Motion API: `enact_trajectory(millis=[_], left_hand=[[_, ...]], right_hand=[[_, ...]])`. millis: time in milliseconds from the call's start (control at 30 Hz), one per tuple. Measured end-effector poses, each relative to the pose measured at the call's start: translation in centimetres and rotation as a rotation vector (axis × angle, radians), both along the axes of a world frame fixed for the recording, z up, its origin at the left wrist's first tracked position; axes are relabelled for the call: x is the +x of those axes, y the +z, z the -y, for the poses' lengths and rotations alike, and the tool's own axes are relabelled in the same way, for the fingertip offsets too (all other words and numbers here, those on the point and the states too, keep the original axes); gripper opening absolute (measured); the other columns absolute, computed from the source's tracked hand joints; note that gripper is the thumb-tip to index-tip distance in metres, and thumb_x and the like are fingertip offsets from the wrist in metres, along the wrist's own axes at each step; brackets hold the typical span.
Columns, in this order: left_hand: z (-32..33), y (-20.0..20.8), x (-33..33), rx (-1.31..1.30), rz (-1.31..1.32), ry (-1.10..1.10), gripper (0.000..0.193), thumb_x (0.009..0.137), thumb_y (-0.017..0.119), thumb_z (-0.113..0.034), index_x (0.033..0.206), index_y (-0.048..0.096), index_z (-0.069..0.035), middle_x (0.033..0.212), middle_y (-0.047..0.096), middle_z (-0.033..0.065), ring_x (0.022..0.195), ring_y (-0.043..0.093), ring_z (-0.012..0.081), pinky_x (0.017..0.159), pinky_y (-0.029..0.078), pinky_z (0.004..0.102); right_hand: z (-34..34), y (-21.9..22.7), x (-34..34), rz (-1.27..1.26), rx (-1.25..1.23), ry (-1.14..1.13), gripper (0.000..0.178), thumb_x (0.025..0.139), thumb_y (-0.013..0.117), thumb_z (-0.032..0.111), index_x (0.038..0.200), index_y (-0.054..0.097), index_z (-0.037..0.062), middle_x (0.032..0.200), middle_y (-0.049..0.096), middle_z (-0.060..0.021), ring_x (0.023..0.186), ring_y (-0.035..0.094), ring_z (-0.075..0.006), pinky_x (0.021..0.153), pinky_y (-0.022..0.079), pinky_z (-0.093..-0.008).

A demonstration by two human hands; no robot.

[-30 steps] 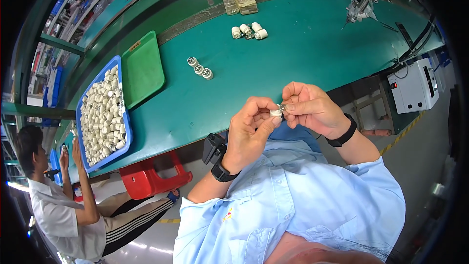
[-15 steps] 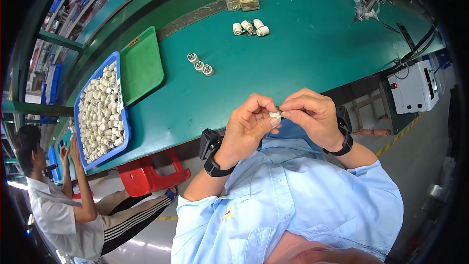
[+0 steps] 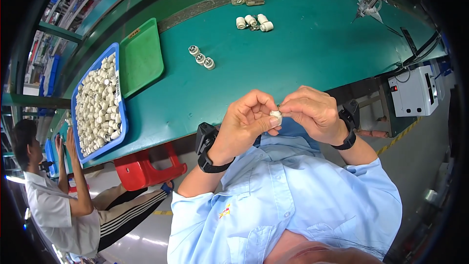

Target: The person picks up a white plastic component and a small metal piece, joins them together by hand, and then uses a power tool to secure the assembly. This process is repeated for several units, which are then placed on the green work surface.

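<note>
Between the thumb and fingers of my left hand [image 3: 250,120] is a small cream cylindrical part [image 3: 277,116], held just past the near edge of the table. My right hand [image 3: 312,112] is closed in a pinch at the part's upper right side. Whatever its fingertips grip there is too small and covered to name. On the table ahead, three similar cylinders [image 3: 200,59] stand in a row with dark-marked ends up. Farther back lies a small cluster of cream cylinders [image 3: 251,20] with some metal bits among them.
At left a blue tray [image 3: 125,122] is heaped with many cream cylinders, beside a bare green tray [image 3: 141,58]. A red stool [image 3: 146,168] and a seated co-worker [image 3: 58,205] are at lower left. A white box machine [image 3: 413,93] stands right; a metal fixture [image 3: 373,0] is at far right.
The view has shifted slightly, so the table's things sit a little differently in it. Both hands stay together at the part, with the right fingers slightly repositioned.
</note>
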State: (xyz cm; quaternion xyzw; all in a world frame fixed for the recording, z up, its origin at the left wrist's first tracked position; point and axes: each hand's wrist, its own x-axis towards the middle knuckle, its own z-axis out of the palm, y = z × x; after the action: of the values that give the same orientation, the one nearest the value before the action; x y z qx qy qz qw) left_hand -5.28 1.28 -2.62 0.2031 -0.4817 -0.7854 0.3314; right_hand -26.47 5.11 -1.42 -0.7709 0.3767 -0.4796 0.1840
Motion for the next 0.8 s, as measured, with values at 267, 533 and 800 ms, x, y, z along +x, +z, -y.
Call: enact_trajectory(millis=[267,533,800], left_hand=[[0.1,-0.3,-0.2,0.012,-0.007,0.011,0.021,0.092,0.067,0.003,0.107,0.053,-0.002,0.092,0.068,0.0091,0.082,0.069,0.0143,0.072,0.059,0.0269],[0.1,0.3,-0.2,-0.009,0.06,-0.028,0.024,0.093,0.063,0.008,0.109,0.048,-0.002,0.095,0.065,0.0058,0.085,0.063,0.0077,0.074,0.055,0.0231],[0.1,0.2,-0.5,-0.236,0.167,0.045,0.027,0.09,0.064,0.01,0.11,0.05,-0.001,0.096,0.063,0.0044,0.084,0.061,0.0065,0.072,0.052,0.0213]], right_hand=[[0.5,0.7,-0.6,-0.091,-0.002,0.071,0.011,0.08,0.077,-0.001,0.09,0.072,0.0017,0.086,0.07,-0.0087,0.072,0.065,-0.0209,0.059,0.05,-0.0304],[1.0,1.3,-1.2,-0.153,0.03,0.149,0.014,0.078,0.076,-0.004,0.089,0.072,0.0025,0.085,0.07,-0.0078,0.071,0.065,-0.0219,0.059,0.05,-0.0312],[1.6,1.7,-1.6,-0.014,0.319,0.199,0.016,0.079,0.075,-0.005,0.093,0.068,0.0006,0.088,0.071,-0.0073,0.076,0.069,-0.0165,0.066,0.056,-0.0273]])
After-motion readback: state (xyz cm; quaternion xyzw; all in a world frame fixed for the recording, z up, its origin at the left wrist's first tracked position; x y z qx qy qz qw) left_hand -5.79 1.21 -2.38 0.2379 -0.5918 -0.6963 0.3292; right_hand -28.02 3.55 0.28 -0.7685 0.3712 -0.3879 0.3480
